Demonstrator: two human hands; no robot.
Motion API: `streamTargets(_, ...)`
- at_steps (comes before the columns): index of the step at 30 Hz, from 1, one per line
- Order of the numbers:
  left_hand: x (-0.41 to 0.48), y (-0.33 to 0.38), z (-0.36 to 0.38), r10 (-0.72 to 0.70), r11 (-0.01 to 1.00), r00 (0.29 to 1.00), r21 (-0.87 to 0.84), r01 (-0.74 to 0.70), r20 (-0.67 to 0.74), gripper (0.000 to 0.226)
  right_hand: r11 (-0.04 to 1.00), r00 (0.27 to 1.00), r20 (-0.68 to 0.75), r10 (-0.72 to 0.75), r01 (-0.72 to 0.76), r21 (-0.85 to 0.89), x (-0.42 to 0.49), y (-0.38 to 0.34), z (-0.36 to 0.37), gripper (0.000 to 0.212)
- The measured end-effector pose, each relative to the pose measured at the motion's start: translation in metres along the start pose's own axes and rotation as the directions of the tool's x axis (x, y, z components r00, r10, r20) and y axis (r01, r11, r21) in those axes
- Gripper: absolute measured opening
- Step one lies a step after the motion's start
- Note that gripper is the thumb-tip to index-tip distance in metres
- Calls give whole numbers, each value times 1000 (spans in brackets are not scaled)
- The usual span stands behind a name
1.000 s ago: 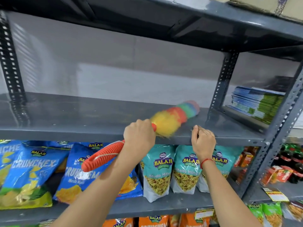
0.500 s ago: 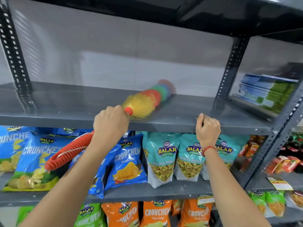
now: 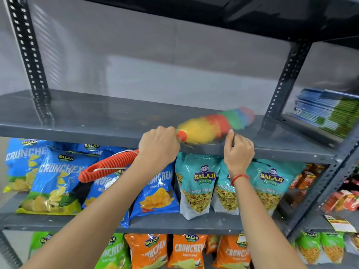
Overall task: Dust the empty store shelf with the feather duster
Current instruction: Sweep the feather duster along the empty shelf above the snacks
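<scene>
The empty grey metal shelf [image 3: 93, 117] runs across the view at chest height. My left hand [image 3: 158, 146] is closed around the orange ribbed handle [image 3: 108, 166] of the feather duster. Its fluffy rainbow head [image 3: 215, 123] lies on the right part of the shelf, blurred with motion, yellow nearest my hand and blue at the tip. My right hand [image 3: 239, 150], with a red thread on the wrist, grips the shelf's front edge just in front of the duster head.
Perforated dark uprights [image 3: 281, 84] frame the bay. A stack of blue and green booklets [image 3: 328, 111] lies in the bay to the right. Snack bags [image 3: 200, 183] fill the shelves below. Another dark shelf [image 3: 252, 14] hangs overhead.
The duster head swept left along the shelf, then back right, and now reaches past my right hand. My right hand stays on the shelf edge.
</scene>
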State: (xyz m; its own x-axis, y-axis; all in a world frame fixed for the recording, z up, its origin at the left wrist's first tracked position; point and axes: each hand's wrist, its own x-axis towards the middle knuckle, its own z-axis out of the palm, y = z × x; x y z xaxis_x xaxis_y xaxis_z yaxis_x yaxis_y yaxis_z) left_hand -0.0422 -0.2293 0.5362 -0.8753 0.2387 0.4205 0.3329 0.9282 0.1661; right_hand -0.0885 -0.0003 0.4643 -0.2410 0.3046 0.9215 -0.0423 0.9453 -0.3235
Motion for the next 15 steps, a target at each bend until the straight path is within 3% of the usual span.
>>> streamTargets(5,-4,-34,-27,-261,965,963,-14,263,59,43,982,995,15,-98,94,166,-9,-60,15,40)
streamTargets(10,-11,-123,-65,-567,820,822,51,570,-54,47,961,959,125,-256,238,139,-30,-105,33,39)
streamTargets(12,-15,-138,-72,-591,800,800,47,598,-104,45,962,949,162,-270,259,82,-39,-112,40,36)
streamTargets(15,-19,-124,-67,-493,863,862,57,502,-121,43,968,959,132,-250,246,50,-43,-111,46,35)
